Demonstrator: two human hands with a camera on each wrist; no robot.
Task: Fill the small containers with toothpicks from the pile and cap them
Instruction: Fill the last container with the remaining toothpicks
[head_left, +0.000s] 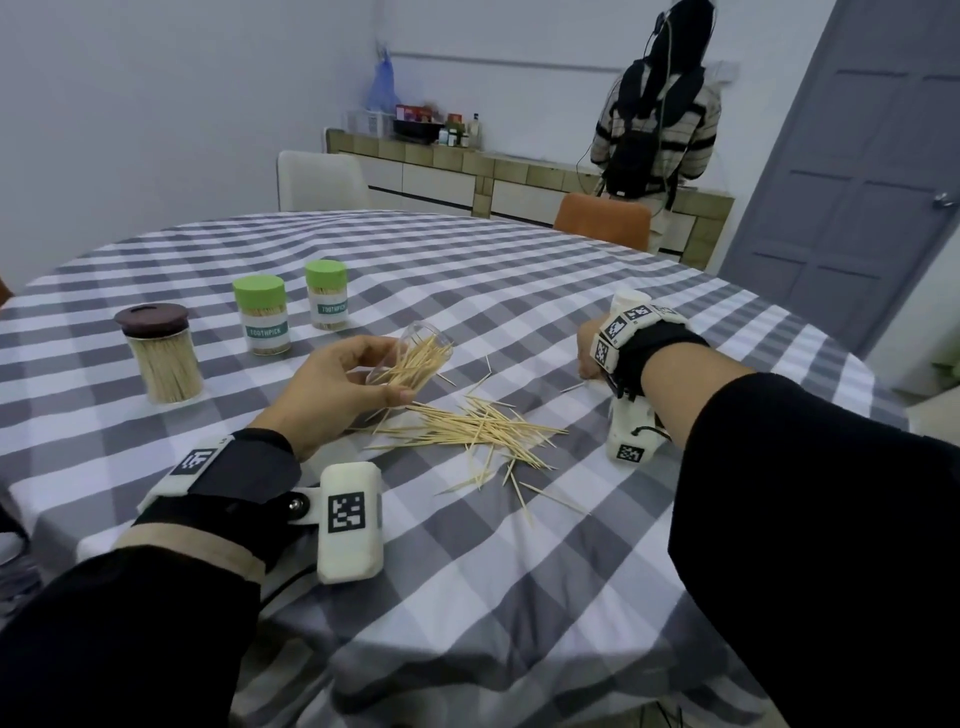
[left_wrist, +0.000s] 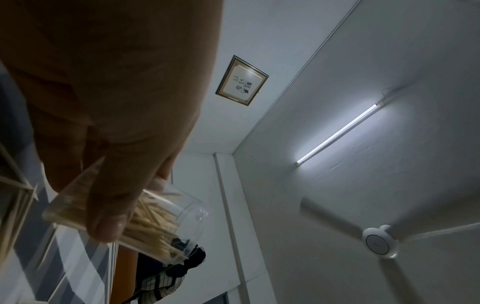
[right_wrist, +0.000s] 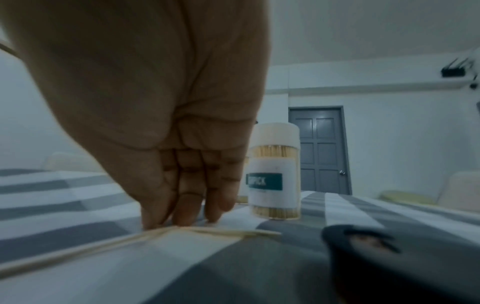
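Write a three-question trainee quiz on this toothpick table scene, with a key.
1. True or false: the clear container in the left hand is capped.
2. How many green-lidded jars stand on the tablecloth? A) one B) two C) three
3. Fill in: the right hand touches loose toothpicks with its ____.

Key: 1 false; 2 B; 3 fingertips.

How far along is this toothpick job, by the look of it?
Three filled containers stand capped: one with a brown lid, two with green caps. The left hand holds a tilted clear container, part-filled and uncapped. The right hand touches stray toothpicks on the cloth. A loose pile remains.
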